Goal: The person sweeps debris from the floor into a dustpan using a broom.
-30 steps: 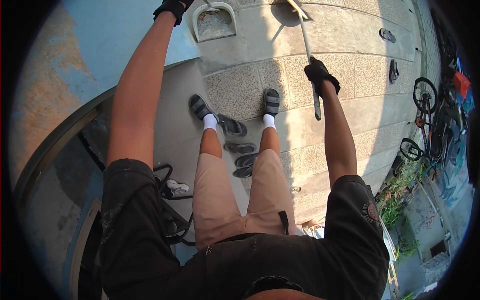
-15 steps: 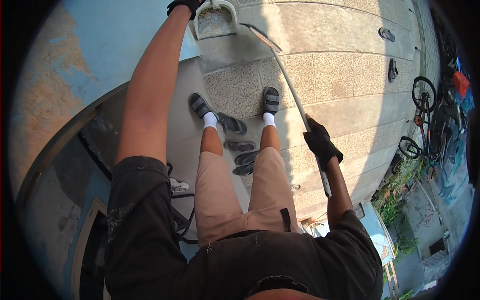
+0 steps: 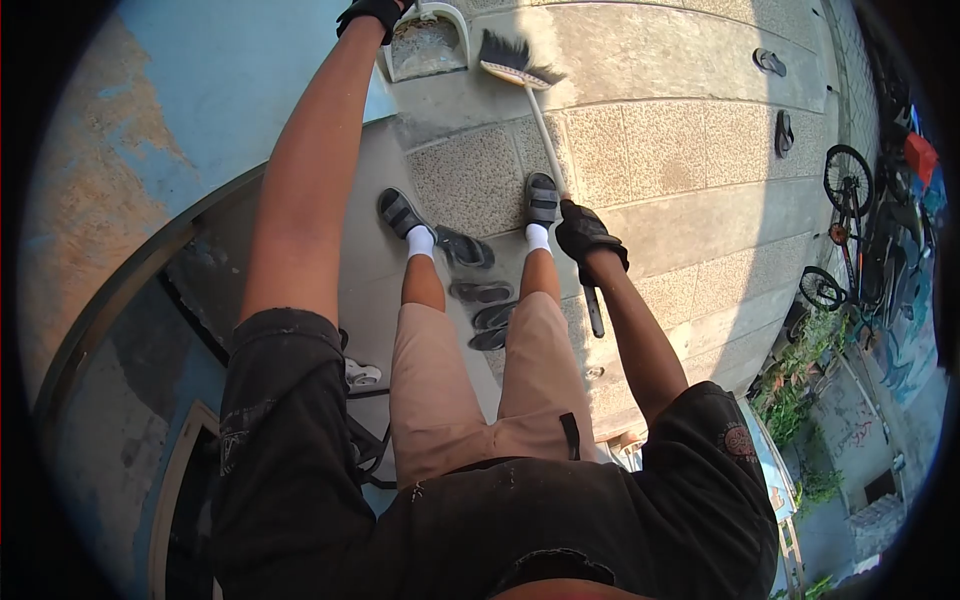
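My right hand (image 3: 590,240), in a black glove, is closed around the pale handle of a broom (image 3: 545,135). Its dark bristles (image 3: 505,50) fan out above the paving, to the right of a white dustpan (image 3: 428,73) with debris in it. At the top edge, my left hand (image 3: 372,12), also gloved in black, appears closed at the dustpan's handle; the frame cuts off most of its fingers. My feet stand apart in grey strapped sandals (image 3: 541,200) and white socks, the right one close beside the broom handle.
Several loose slippers (image 3: 480,291) lie between my legs. Two more sandals (image 3: 770,62) (image 3: 784,133) lie on the paving (image 3: 665,145) at right. A blue wall (image 3: 240,70) rises at left. Beyond the right edge stand a bicycle (image 3: 848,195) and green plants (image 3: 800,370).
My right hand has moved left and forward with the broom. The broom head has turned, so its bristles now show spread out. My left hand and the dustpan have hardly moved.
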The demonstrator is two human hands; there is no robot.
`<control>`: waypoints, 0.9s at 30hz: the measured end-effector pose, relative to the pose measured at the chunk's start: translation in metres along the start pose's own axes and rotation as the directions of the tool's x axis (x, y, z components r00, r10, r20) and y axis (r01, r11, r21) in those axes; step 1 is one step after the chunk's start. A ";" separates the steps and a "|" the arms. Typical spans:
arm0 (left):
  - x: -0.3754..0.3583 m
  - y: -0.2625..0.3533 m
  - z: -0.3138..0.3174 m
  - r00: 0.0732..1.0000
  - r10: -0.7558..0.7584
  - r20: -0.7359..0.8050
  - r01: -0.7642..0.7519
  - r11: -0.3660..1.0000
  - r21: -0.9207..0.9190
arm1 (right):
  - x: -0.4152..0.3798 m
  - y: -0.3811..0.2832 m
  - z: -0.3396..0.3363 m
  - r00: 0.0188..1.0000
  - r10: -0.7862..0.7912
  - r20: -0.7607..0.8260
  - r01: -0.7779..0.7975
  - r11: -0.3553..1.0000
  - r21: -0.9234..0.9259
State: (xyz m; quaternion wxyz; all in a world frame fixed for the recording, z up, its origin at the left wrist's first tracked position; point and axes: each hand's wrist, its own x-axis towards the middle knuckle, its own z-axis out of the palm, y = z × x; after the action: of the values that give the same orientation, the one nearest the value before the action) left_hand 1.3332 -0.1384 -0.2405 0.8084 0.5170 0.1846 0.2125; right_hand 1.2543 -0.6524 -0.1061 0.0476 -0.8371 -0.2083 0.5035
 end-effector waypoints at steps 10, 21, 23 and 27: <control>-0.032 0.041 0.041 0.975 0.201 -0.092 -0.010 0.452 0.892 | -0.076 0.057 0.045 0.975 0.152 -0.159 -0.098 0.947 0.305; -0.039 0.050 0.062 0.991 0.105 -0.082 0.014 0.532 0.847 | -0.030 -0.018 0.092 0.990 0.126 0.070 -0.144 0.909 0.390; -0.033 0.047 0.064 0.993 0.105 -0.063 0.001 0.504 0.864 | -0.040 -0.028 0.090 0.988 0.111 0.107 -0.147 0.887 0.438; -0.029 0.040 0.057 0.998 0.059 0.032 -0.048 0.292 0.955 | -0.057 -0.047 0.057 0.943 0.061 0.327 -0.226 0.839 0.494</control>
State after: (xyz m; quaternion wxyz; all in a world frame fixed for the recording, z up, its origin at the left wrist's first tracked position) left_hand 1.3320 -0.1823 -0.1791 0.3348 0.9008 0.2612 0.0904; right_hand 1.1675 -0.6395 -0.0734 0.2040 -0.7198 -0.0036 0.6635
